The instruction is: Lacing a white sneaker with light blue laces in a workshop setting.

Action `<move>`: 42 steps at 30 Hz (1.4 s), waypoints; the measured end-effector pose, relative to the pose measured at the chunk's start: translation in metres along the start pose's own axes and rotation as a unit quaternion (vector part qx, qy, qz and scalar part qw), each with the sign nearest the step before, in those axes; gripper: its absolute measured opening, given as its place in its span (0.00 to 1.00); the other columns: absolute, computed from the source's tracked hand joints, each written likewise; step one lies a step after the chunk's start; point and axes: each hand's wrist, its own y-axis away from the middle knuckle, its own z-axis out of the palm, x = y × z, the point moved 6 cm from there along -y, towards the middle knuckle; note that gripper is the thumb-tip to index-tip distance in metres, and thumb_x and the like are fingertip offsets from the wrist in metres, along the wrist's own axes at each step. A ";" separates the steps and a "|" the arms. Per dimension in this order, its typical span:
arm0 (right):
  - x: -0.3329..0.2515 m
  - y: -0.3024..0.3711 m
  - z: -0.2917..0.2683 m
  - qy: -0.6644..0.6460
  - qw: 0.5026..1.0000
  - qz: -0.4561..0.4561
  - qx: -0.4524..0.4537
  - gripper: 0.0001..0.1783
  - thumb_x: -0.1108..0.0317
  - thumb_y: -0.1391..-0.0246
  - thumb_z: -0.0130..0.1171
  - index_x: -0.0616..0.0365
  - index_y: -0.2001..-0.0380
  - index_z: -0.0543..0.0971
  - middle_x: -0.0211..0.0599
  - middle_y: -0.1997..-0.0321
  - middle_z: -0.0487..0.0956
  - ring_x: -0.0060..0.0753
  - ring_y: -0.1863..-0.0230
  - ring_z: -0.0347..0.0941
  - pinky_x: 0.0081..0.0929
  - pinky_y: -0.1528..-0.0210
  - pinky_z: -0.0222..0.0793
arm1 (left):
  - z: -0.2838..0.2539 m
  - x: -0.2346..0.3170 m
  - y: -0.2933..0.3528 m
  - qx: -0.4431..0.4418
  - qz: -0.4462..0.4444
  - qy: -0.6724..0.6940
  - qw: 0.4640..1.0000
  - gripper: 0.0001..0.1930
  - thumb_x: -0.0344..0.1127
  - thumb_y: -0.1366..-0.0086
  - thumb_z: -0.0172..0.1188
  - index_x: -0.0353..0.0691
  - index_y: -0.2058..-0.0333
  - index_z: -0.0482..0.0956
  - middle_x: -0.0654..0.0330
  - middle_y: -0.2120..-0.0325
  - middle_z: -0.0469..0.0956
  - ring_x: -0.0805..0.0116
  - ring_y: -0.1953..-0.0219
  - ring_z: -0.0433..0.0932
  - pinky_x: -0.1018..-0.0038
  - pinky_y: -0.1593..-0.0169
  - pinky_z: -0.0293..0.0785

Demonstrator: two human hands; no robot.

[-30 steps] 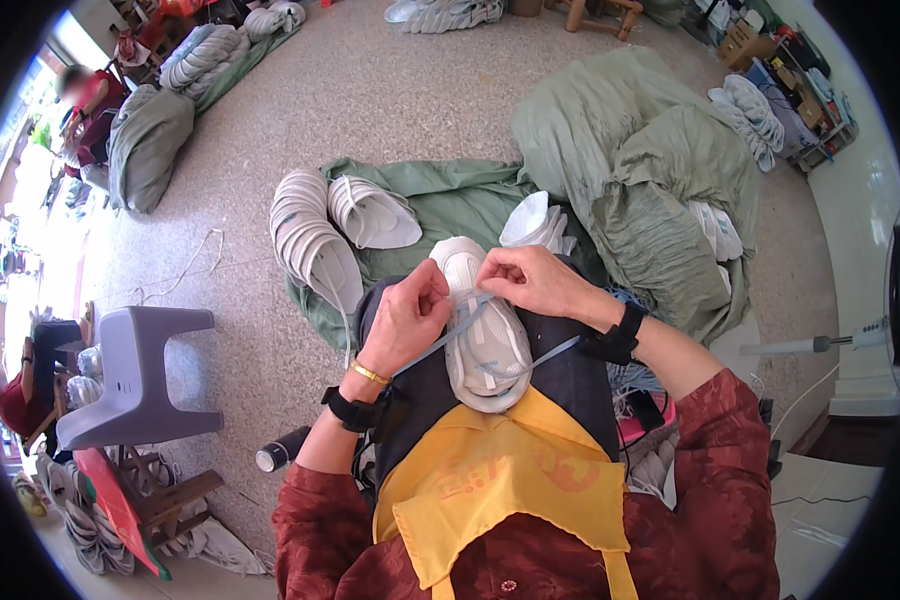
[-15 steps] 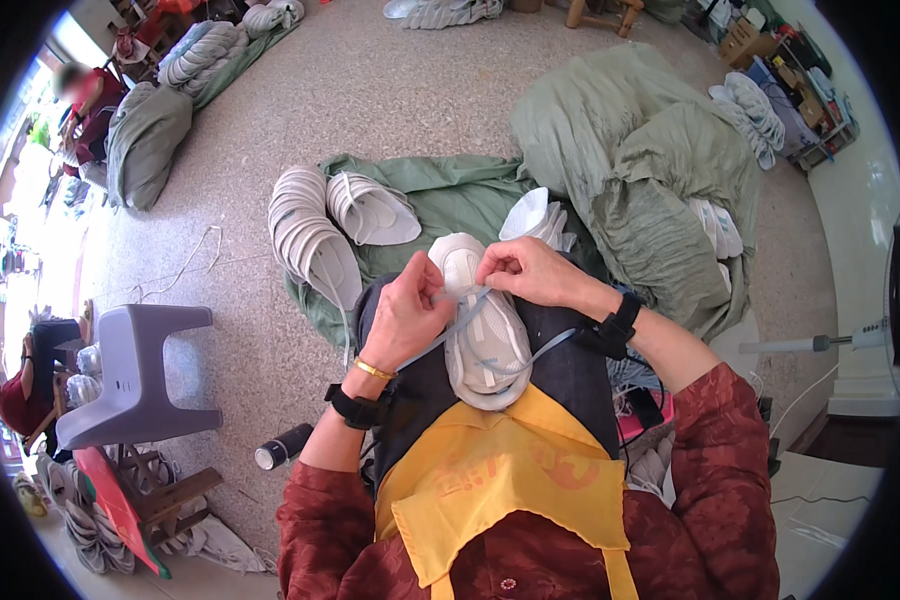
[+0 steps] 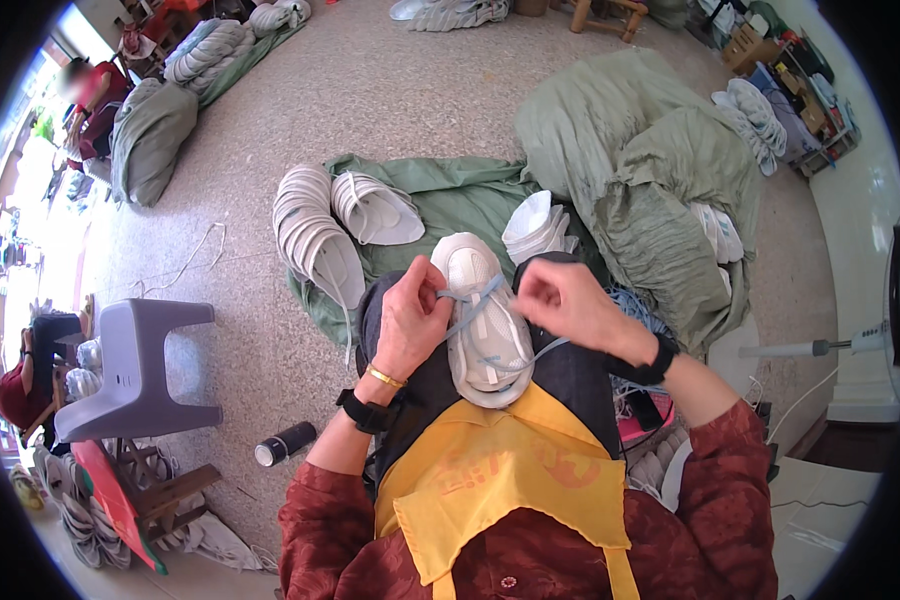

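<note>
A white shoe upper [image 3: 488, 345] lies lengthwise on my lap, toe end pointing away from me. A blue-grey shoelace [image 3: 467, 315] crosses its front part and loops over its lower half. My left hand [image 3: 410, 318] is at the left edge of the upper, thumb and fingers closed on the lace. Just off the right edge is my right hand [image 3: 575, 308]. Its fingers are curled but smeared by motion, so whether they hold lace is hidden. One stretch of lace runs out to the right below that hand.
Beyond my knees, stacked white shoe uppers [image 3: 315, 235] lie on a green cloth [image 3: 450, 175]. A large green sack [image 3: 610, 130] with more uppers is at the right. Bundled blue laces [image 3: 638, 310] hang by my right knee. A grey plastic stool [image 3: 140, 370] stands left; people sit beyond.
My right hand has drawn away from the upper to the right. The lace now lies across the front part where both hands were pinching; my left hand stays close by.
</note>
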 end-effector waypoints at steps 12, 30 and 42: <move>-0.052 0.063 0.039 0.196 0.970 -0.143 0.025 0.13 0.66 0.46 0.71 0.61 0.66 0.78 0.39 0.68 0.77 0.41 0.71 0.79 0.33 0.69 0.75 | 0.002 -0.003 0.001 0.025 0.000 0.002 1.000 0.09 0.18 0.43 0.59 0.35 0.65 0.70 0.58 0.80 0.74 0.69 0.79 0.76 0.73 0.73 0.72; -0.026 0.082 -0.024 -0.013 0.994 0.084 0.073 0.08 0.76 0.39 0.62 0.63 0.68 0.72 0.30 0.79 0.74 0.16 0.77 0.71 0.22 0.76 0.64 | 0.008 -0.012 0.008 0.024 -0.032 0.072 0.997 0.09 0.15 0.42 0.56 0.33 0.64 0.72 0.56 0.71 0.80 0.67 0.71 0.83 0.74 0.64 0.79; 0.006 0.116 -0.056 -0.034 0.970 0.226 0.087 0.07 0.74 0.40 0.63 0.63 0.69 0.74 0.27 0.77 0.77 0.13 0.79 0.72 0.20 0.78 0.65 | 0.004 0.017 0.022 -0.031 0.027 0.018 0.999 0.10 0.20 0.41 0.64 0.33 0.67 0.71 0.55 0.72 0.75 0.63 0.74 0.77 0.72 0.68 0.75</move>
